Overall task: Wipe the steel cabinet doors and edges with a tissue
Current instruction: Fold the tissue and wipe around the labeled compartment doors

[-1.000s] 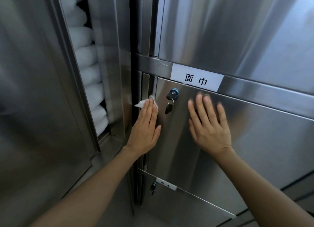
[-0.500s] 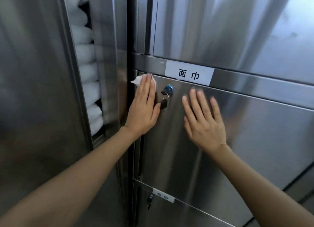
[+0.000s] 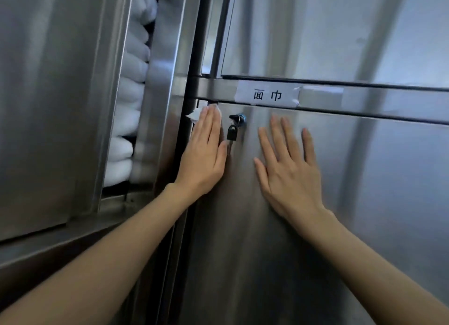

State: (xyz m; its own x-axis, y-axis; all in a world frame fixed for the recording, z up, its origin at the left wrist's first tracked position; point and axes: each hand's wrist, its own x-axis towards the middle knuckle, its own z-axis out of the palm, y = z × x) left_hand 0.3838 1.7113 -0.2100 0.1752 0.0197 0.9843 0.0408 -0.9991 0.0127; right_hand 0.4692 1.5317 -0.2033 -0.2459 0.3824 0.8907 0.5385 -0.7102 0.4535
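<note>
— While the left hand point(image 3: 202, 154) lies flat with its fingers straight and together, what is it doing up by that corner?

— Pressing the tissue point(image 3: 194, 114) against the upper left corner of the cabinet door point(image 3: 315, 227), just under the crossbar point(image 3: 376, 101). A white fold of it pokes out past the fingertips toward the hinge-side edge. My guess is the flat palm spreads the pressure so the paper stays tight on the steel along that edge.

— And the right hand point(image 3: 289, 169)?

— Also flat, fingers straight and spread, holding nothing. It rests on the same door to the right of the lock point(image 3: 240, 117). I'd judge it is bracing the door so it doesn't give under the wiping.

— What sits between them?

— One lock with one key point(image 3: 232, 131) hanging from it, its dark fob just beside the left thumb. That probably explains why the wiping hand stays left of it.

— Further out?

— One paper label point(image 3: 267, 95) taped to the crossbar, printed with two characters. Above it, a second steel door point(image 3: 328, 33). To the left, an open door point(image 3: 48, 94) shows a column of rolled white towels point(image 3: 131, 81); I count roughly seven, though the top ones blur together.

— So how many hands, tissues?

— Two hands, one tissue.
</note>
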